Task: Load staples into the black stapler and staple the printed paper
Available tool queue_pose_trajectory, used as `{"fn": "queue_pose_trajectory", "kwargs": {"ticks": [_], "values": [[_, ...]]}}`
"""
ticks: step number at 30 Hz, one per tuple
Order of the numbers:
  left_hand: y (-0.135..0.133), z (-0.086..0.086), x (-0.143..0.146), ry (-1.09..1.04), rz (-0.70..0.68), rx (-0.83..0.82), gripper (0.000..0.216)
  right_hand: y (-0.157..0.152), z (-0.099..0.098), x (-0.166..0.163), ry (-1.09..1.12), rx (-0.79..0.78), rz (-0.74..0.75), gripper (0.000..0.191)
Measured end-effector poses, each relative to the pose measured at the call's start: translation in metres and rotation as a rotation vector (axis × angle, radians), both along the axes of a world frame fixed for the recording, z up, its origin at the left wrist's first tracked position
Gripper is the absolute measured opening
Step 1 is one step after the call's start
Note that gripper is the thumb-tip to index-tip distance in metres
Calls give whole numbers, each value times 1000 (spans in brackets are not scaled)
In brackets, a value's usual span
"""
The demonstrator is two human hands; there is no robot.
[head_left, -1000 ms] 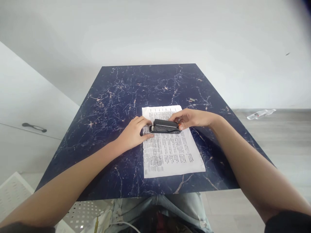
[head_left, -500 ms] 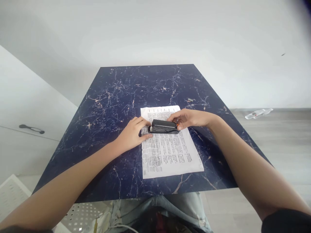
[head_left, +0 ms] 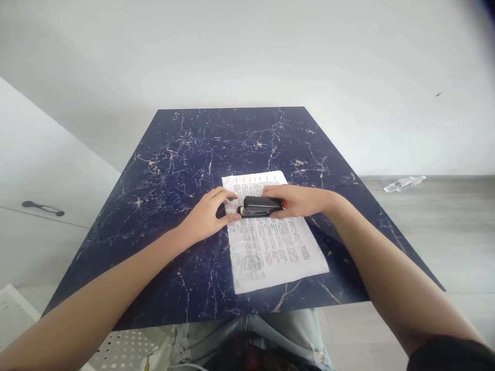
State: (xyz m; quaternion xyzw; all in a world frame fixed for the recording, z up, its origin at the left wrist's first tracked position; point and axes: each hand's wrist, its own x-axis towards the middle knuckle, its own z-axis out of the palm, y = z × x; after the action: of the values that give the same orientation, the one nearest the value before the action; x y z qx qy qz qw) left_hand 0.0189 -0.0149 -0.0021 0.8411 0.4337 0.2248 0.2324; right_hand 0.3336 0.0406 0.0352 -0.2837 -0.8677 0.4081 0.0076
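Note:
A black stapler [head_left: 258, 206] lies lengthwise across the upper part of a printed paper sheet [head_left: 280, 263], its front end pointing left. My right hand [head_left: 299, 201] grips its rear half, fingers along the far side and thumb on the near side; an orange part shows beside the palm. At the stapler's front end is my left hand [head_left: 211, 212], resting over the sheet's left edge. Its thumb and fingers are spread apart with nothing held between them. The thumb tip is right by the stapler's front; whether it touches, I cannot tell.
The sheet lies on a dark blue marble-patterned table [head_left: 185, 170] against a white wall. To the left stands a white cabinet with a dark handle [head_left: 43, 208]. A clear plastic item [head_left: 404, 183] lies on the floor at right. A white perforated surface [head_left: 124, 350] shows below the table.
My right hand has moved left from the stapler's rear end and wrapped round it. My left fingers have drawn back from its front. The sheet has turned slightly.

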Motion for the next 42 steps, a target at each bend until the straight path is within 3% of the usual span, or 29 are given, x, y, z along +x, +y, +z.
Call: {"fn": "queue_pose_trajectory", "kwargs": {"ticks": [6, 10, 12, 14, 16, 18, 19, 24, 29, 35, 38, 42], "values": [[4, 4, -5, -107, 52, -59, 35, -24, 5, 49, -147, 11, -123, 22], [17, 7, -17, -164, 53, -25, 39, -32, -12, 99, 9, 8, -250, 56], [32, 9, -36, -156, 51, 31, 38, -21, -22, 112, 110, 173, -485, 67], [53, 7, -66, -167, 153, 95, 35, -3, -31, 109, 57, 367, -649, 74], [75, 3, -102, -280, 331, 123, 35, 16, -39, 93, -126, 452, -624, 86], [94, -2, -138, -528, 493, 96, 38, 31, -46, 66, -302, 482, -547, 100], [101, -4, -155, -677, 537, 57, 38, 36, -50, 52, -359, 502, -524, 104], [106, -3, -210, -960, 702, 106, 39, 48, -61, -29, -415, 586, -498, 105], [99, 2, -240, -1256, 889, 96, 29, 57, -50, -136, -357, 540, -464, 105], [89, 6, -268, -1337, 961, 101, 31, 57, -40, -268, -163, 550, -248, 103], [92, 4, -269, -1361, 983, 111, 28, 54, -38, -297, -64, 620, -160, 96], [98, 1, -263, -1389, 1018, 140, 30, 47, -40, -287, 7, 669, 55, 62]]}}
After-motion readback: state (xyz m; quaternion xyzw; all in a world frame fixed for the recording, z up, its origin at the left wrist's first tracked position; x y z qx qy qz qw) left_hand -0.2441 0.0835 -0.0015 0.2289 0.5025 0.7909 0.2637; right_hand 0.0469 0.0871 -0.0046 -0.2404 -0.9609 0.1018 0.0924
